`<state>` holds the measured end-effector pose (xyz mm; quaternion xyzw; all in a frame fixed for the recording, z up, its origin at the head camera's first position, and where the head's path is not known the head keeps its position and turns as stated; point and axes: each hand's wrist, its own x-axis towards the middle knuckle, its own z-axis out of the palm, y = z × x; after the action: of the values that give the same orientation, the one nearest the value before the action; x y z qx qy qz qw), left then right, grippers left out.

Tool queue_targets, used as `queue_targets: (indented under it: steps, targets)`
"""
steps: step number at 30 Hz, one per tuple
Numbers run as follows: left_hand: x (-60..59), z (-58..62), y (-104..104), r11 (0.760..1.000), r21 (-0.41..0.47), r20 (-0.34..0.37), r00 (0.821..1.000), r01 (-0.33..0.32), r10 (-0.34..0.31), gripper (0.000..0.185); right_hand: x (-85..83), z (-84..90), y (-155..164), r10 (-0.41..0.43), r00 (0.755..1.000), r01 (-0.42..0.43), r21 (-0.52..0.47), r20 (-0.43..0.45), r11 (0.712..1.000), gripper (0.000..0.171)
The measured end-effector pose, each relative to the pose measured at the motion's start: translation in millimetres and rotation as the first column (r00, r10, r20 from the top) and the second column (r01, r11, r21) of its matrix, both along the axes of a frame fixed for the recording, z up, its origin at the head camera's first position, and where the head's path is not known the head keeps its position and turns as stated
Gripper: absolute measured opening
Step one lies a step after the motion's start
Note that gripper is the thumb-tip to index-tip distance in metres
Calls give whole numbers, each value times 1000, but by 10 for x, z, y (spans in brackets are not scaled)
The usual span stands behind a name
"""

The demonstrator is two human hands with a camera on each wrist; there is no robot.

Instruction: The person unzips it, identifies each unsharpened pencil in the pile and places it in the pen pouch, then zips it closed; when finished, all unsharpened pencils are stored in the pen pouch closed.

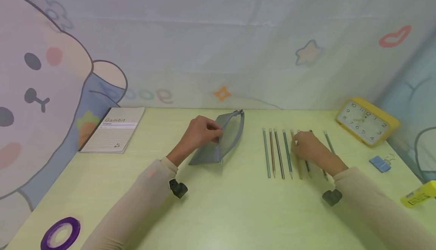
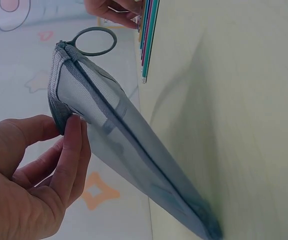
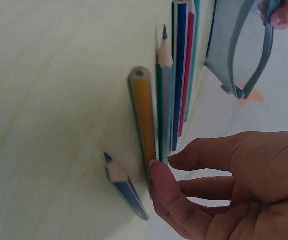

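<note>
A grey mesh pencil case (image 1: 221, 142) stands on its long edge on the pale green table (image 1: 231, 204); its zip looks open and a ring pull (image 2: 96, 41) is at its end. My left hand (image 1: 218, 134) pinches the case's upper rim (image 2: 59, 107) between thumb and fingers. To the right lies a row of several pencils (image 1: 277, 153). My right hand (image 1: 295, 142) rests over the row, its thumb (image 3: 159, 175) touching a yellow pencil (image 3: 143, 112) while the other fingers hover just above it. A blue pencil (image 3: 126, 187) lies beside it.
A "Gambit" notebook (image 1: 114, 128) lies at the back left and a purple tape roll (image 1: 61, 234) at the front left. A yellow clock (image 1: 366, 121), a blue binder clip (image 1: 380, 163) and a yellow tube (image 1: 419, 194) sit at the right. A cartoon-printed cloth backs the table.
</note>
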<state>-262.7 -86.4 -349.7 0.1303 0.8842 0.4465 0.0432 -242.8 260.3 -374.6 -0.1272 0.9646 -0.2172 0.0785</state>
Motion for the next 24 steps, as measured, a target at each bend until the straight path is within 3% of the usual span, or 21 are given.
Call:
queue_targets:
  steps: [2,6,10,14,19,24]
  targets:
    - [4,-2,1,1000,2,7,1000,-3,3,19,-18,-51,-11,-1,1000,1,13,2,1000,18]
    - [13,3,2,1000,8,13,1000,-5,5,19,-40,-92,-41,35,999,-35,89,3,995,40]
    - [24,13,9,1000,9,17,1000,-8,8,20,-18,-70,-100,80,997,-77,156,-12,985,38]
    - [26,8,14,1000,8,19,1000,-8,7,21,9,-47,-153,63,998,-65,200,13,978,40]
    - [30,6,3,1000,10,12,1000,-4,4,20,18,-36,-182,27,998,-35,179,49,983,41]
    - [24,10,-5,1000,17,9,1000,-4,3,19,-23,-4,-154,56,995,-68,162,80,984,45]
